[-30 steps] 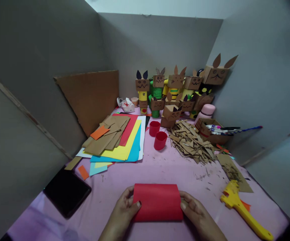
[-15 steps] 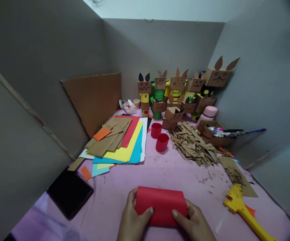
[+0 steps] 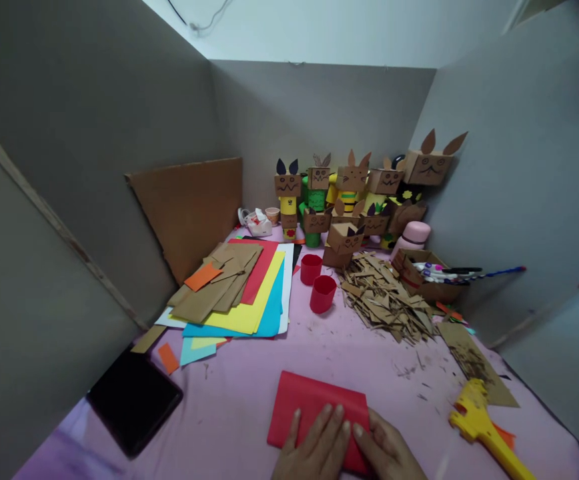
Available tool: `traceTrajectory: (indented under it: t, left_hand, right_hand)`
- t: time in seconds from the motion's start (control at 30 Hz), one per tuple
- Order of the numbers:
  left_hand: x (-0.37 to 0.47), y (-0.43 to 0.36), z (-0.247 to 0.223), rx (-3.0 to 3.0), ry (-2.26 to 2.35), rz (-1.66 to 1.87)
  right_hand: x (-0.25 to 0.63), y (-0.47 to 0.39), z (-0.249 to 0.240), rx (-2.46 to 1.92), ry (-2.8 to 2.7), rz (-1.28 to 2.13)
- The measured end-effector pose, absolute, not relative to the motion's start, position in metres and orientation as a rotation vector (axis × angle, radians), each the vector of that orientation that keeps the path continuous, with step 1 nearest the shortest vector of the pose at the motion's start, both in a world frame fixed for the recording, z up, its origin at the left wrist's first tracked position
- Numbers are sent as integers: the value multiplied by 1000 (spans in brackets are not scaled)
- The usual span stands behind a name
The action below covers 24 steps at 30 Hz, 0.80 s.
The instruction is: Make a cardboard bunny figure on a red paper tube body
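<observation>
A folded sheet of red paper [image 3: 319,393] lies on the pink table cover in front of me, slightly turned. My left hand [image 3: 314,445] rests on it with fingers stretched out and pressed flat against its surface. At the paper's right edge, my right hand [image 3: 387,448] grips it, thumb on top and the other fingers partly hidden at the side. Beyond the sheet stand two short red paper tubes [image 3: 323,295], apart from my hands.
On the left are stacked coloured papers and cardboard pieces [image 3: 224,287] and a black tablet-like slab [image 3: 134,400]. Cardboard scraps [image 3: 387,297], a yellow glue gun [image 3: 477,413] and a box of pens [image 3: 427,287] lie right. Cardboard animal figures [image 3: 352,180] line the back.
My left hand has moved from the paper's left edge onto its top and flattened out. The red paper has come down and turned a little clockwise. My right hand keeps its hold.
</observation>
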<state>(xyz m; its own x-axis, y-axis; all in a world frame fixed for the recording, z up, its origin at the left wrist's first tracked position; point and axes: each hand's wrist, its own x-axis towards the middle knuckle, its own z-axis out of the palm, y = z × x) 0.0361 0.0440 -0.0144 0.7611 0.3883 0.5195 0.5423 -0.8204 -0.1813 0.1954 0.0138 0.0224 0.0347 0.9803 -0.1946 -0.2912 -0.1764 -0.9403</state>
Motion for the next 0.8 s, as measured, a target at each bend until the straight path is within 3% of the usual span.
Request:
traceTrajectory:
  t: [0.13,0.23,0.4,0.53,0.63,0.8]
  left_hand:
    - [0,44,-21,-2761,-1008,-685]
    - [-26,41,-19,-2772,-1505,-860]
    - [-20,45,8,-2515,-2529,-1851]
    - [1,53,23,-2107,-2865,-2542]
    - [4,57,29,-2040,-2977,-2640]
    - [-4,60,39,-2376,-2957,-2421]
  right_hand:
    - [195,13,27,-1128,-816,1485]
    - [197,14,29,-1067,-807,1541]
    - [201,15,34,-1006,-844,1571]
    - [196,15,31,-950,-827,1538]
    - [194,15,30,-973,-869,1492]
    - [201,17,34,-973,-904,1517]
